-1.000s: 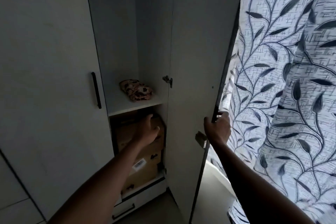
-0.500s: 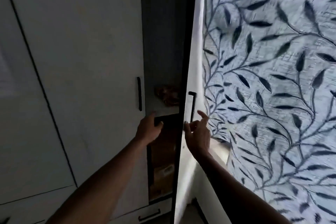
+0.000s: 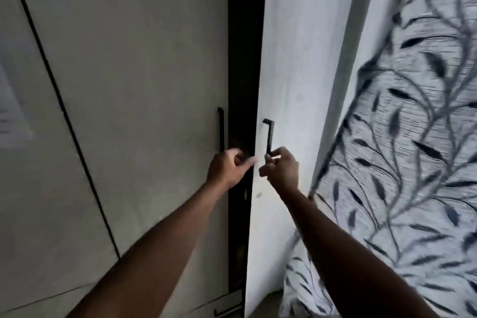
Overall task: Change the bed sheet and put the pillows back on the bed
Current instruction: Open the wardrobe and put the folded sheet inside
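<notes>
No bed sheet or pillow is in view. I face a white wardrobe whose right door (image 3: 296,72) stands slightly ajar, leaving a narrow dark gap (image 3: 244,59) beside the left door (image 3: 144,72). My right hand (image 3: 281,169) curls its fingers round the lower end of the right door's black handle (image 3: 268,134). My left hand (image 3: 227,169) hovers in front of the gap with loosely curled fingers and holds nothing; its thumb points at the right door's edge. The left door's own black handle (image 3: 220,129) is just above it.
A white curtain with dark leaf print (image 3: 413,162) hangs close on the right, right beside the door. A drawer with a black handle (image 3: 227,313) sits at the wardrobe's foot. Further wardrobe panels (image 3: 31,188) fill the left.
The right door has swung nearly closed, hiding the shelf, folded cloth and cardboard box. My right hand moved from the door's edge to its handle; my left hand came out of the wardrobe.
</notes>
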`<state>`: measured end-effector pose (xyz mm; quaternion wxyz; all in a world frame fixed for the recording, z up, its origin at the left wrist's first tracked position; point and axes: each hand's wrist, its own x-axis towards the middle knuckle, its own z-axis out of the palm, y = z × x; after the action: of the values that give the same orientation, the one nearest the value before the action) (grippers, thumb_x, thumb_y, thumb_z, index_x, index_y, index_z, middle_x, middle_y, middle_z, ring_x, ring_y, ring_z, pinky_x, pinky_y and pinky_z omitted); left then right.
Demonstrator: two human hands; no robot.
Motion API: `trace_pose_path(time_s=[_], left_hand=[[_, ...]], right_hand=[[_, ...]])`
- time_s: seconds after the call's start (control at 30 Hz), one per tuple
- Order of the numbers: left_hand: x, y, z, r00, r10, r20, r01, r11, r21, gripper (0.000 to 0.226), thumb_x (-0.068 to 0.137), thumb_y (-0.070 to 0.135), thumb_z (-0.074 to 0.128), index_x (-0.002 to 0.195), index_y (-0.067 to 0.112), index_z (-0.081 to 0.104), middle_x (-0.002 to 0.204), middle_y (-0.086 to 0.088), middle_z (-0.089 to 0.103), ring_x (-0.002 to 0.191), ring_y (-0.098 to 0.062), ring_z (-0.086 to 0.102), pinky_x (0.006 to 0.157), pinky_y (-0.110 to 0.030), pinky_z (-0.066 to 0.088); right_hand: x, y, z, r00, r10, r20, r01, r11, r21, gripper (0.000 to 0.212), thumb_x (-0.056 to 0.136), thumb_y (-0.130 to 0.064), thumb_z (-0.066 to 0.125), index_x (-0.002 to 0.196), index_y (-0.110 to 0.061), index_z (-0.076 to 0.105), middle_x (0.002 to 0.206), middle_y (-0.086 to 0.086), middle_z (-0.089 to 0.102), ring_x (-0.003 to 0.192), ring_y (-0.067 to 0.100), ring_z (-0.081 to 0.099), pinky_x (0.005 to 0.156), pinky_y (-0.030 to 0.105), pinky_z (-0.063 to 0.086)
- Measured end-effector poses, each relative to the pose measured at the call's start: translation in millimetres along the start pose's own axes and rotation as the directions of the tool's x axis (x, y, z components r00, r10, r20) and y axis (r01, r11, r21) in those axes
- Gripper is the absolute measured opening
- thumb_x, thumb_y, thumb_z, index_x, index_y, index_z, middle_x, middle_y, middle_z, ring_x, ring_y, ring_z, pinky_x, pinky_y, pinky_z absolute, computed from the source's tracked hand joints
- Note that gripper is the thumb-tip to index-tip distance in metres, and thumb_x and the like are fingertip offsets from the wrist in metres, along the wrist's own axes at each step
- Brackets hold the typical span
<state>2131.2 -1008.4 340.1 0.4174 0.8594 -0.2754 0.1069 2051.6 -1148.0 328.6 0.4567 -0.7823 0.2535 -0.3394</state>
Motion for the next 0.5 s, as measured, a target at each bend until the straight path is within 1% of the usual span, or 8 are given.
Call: trace_pose_path(time_s=[0.07,0.1,0.2,0.27,0.33,0.37,0.43,0.5], left_hand=[[8.8,0.8,6.0,0.999,0.008,-0.037,-0.005,0.998,0.055,0.039,0.085,0.059,0.07,0.085,0.02,0.07,0.077,0.004,0.073,0.074,-0.019,0.069,0.068,-0.032,0.056],[13.7,1.3,8.1,0.997,-0.002,-0.073,0.009,0.996,0.09,0.038,0.086,0.056,0.07,0.083,0.019,0.07,0.076,0.003,0.073,0.073,-0.022,0.069,0.065,-0.032,0.056],[31.1,-1.1,10.1,0.982,-0.052,-0.184,0.083,0.982,0.17,0.04,0.087,0.055,0.069,0.078,0.017,0.07,0.071,-0.001,0.072,0.071,-0.027,0.068,0.058,-0.028,0.047],[42.7,-4.3,12.1,0.972,-0.068,-0.224,0.117,0.971,0.21,0.042,0.087,0.056,0.069,0.075,0.015,0.068,0.071,-0.004,0.071,0.07,-0.029,0.067,0.057,-0.028,0.043],[50.5,-8.3,15.8,0.967,-0.062,-0.248,0.129,0.956,0.263,0.044,0.088,0.056,0.067,0.074,0.014,0.066,0.072,-0.007,0.07,0.071,-0.032,0.067,0.058,-0.029,0.043],[54.0,-10.3,17.5,0.963,-0.063,-0.261,0.141,0.946,0.291,0.044,0.089,0.056,0.067,0.074,0.014,0.066,0.073,-0.009,0.07,0.072,-0.034,0.067,0.058,-0.03,0.043],[61.7,-14.8,19.8,0.953,-0.093,-0.289,0.188,0.927,0.323,0.046,0.089,0.056,0.066,0.075,0.013,0.067,0.076,-0.011,0.071,0.074,-0.035,0.067,0.059,-0.032,0.046],[68.4,-18.1,22.2,0.946,-0.113,-0.304,0.222,0.909,0.352,0.047,0.09,0.056,0.065,0.073,0.012,0.067,0.075,-0.011,0.071,0.073,-0.035,0.068,0.059,-0.032,0.047]], right_hand=[[11.5,-2.2,6.2,0.998,-0.004,0.067,0.002,1.0,0.026,0.013,0.092,-0.021,0.07,0.086,-0.019,0.058,0.06,0.0,0.072,0.055,0.018,0.072,0.063,0.045,0.061],[17.6,-1.9,9.4,0.995,-0.013,0.095,0.01,0.999,0.033,0.015,0.093,-0.024,0.07,0.085,-0.019,0.058,0.06,0.0,0.073,0.057,0.018,0.073,0.064,0.046,0.062],[37.0,-1.4,17.3,0.983,0.004,0.184,-0.005,1.0,0.001,0.019,0.089,-0.031,0.075,0.08,-0.022,0.061,0.065,-0.002,0.074,0.064,0.018,0.074,0.066,0.047,0.06],[51.0,-2.8,24.0,0.976,0.0,0.218,0.011,0.999,-0.048,0.023,0.088,-0.041,0.074,0.079,-0.023,0.064,0.065,-0.005,0.074,0.064,0.016,0.073,0.065,0.043,0.059],[63.1,-3.7,32.7,0.975,-0.031,0.218,0.054,0.993,-0.1,0.026,0.088,-0.047,0.074,0.077,-0.025,0.065,0.065,-0.007,0.071,0.063,0.018,0.072,0.061,0.037,0.057],[68.6,-3.9,38.5,0.975,-0.049,0.217,0.075,0.991,-0.113,0.027,0.088,-0.048,0.073,0.077,-0.025,0.064,0.065,-0.008,0.07,0.064,0.018,0.071,0.06,0.035,0.056],[76.7,-4.0,50.7,0.974,-0.064,0.216,0.092,0.989,-0.12,0.027,0.089,-0.047,0.072,0.078,-0.024,0.063,0.064,-0.011,0.067,0.063,0.011,0.066,0.059,0.031,0.052],[83.0,-5.4,58.8,0.974,-0.064,0.217,0.091,0.989,-0.117,0.028,0.091,-0.046,0.07,0.078,-0.023,0.061,0.06,-0.014,0.064,0.056,0.004,0.061,0.054,0.025,0.043]])
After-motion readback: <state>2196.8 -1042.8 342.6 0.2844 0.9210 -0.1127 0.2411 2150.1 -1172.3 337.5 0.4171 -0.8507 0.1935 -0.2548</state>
